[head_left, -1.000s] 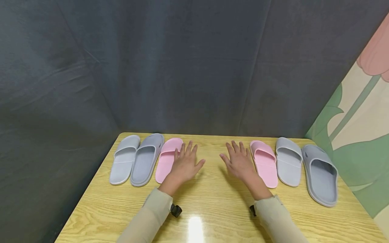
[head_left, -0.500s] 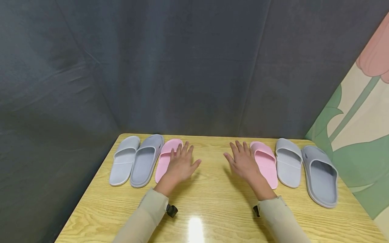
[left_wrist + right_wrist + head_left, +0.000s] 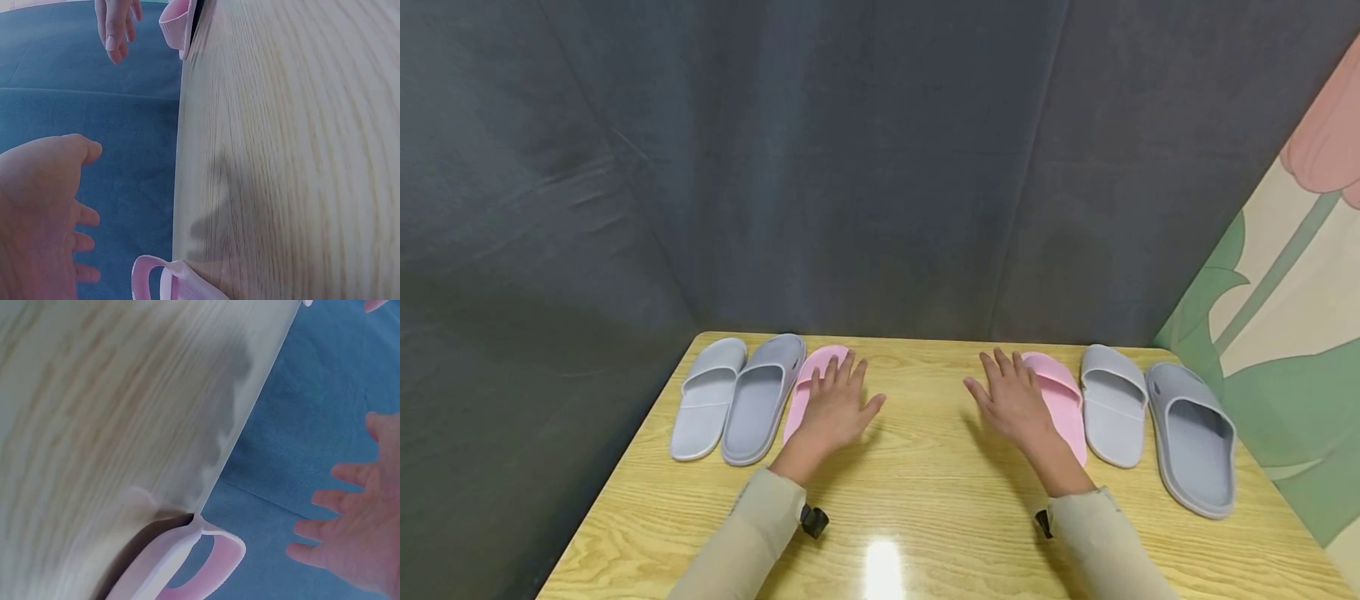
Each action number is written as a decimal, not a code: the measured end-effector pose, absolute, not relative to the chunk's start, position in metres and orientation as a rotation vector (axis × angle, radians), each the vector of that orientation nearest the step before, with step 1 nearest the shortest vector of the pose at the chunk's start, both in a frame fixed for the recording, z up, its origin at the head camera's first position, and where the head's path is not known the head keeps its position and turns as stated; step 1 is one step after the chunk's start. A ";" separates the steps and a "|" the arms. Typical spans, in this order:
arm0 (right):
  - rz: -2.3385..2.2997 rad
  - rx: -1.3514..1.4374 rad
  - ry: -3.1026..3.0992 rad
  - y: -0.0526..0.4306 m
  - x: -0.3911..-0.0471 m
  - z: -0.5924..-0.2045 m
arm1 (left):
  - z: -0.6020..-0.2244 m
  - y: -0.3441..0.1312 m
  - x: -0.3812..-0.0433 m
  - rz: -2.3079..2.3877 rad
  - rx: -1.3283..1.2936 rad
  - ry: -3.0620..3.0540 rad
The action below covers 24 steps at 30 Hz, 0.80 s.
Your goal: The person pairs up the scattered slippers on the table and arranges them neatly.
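Note:
My left hand [image 3: 833,410] hovers over the table with fingers spread, overlapping the left pink slipper [image 3: 800,408] in the head view. On the other side, my right hand [image 3: 1017,407] is held palm down beside the right pink slipper [image 3: 1067,417], partly covering it. Neither hand holds anything. The left wrist view has the left hand [image 3: 37,206] raised above the tabletop, with a pink slipper [image 3: 187,286] below it. From the right wrist, the right hand [image 3: 356,525] shows straight fingers, apart from the pink slipper's strap [image 3: 230,559].
Left of the left pink slipper lie a grey slipper [image 3: 756,412] and a pale grey one [image 3: 702,417]. Beyond the right pink slipper are a light grey slipper [image 3: 1114,417] and a larger grey one [image 3: 1198,454]. A dark curtain [image 3: 880,167] hangs behind the wooden table [image 3: 917,483].
My hands have drifted apart, the left one to the left and the right one to the right, each now covering more of its pink slipper. The slippers stay in place.

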State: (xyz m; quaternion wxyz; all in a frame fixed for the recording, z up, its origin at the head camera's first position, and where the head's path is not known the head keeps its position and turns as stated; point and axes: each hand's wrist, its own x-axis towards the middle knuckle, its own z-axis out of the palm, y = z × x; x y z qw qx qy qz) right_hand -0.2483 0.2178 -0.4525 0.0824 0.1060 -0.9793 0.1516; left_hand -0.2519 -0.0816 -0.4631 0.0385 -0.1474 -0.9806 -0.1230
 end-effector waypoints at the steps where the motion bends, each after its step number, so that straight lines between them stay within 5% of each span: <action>1: 0.451 0.317 -2.924 0.219 -0.248 -0.452 | -0.463 -0.082 -0.252 -0.371 -0.453 -3.010; 24: 0.468 0.249 -2.893 0.237 -0.254 -0.452 | -0.465 -0.090 -0.258 -0.348 -0.454 -2.996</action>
